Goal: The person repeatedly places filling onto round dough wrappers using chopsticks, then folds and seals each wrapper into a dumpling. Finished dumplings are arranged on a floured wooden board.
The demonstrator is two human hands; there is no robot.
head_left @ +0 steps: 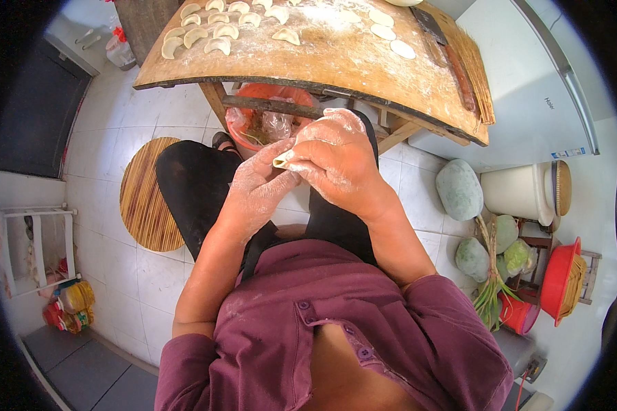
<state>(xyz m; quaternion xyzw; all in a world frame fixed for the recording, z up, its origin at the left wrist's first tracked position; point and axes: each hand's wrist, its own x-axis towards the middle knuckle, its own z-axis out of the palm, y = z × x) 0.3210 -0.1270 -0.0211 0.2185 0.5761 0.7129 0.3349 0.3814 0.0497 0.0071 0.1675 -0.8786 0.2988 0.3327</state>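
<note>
Between my two floury hands, over my lap, is a small dumpling (pixel 280 162), only its pale folded edge showing. My right hand (pixel 339 159) is closed round it, thumb and fingers pinching the dough. From the other side my left hand (pixel 259 182) grips it, its fingers partly hidden. Ahead stands a floured wooden board (pixel 336 61) on a table. Several crescent dumplings (pixel 218 45) lie on its left half, and round dough wrappers (pixel 382 31) sit right of the middle. A cleaver (pixel 457 72) with a wooden handle rests near the board's right end.
Under the table is an orange basin (pixel 243 137) holding plastic bags. A round slatted lid (pixel 147 194) lies to the left on the tiles. On the right are a white fridge (pixel 521 89), large pale-green gourds (pixel 459 190), a cream bucket (pixel 517 193) and a red basin (pixel 552 281).
</note>
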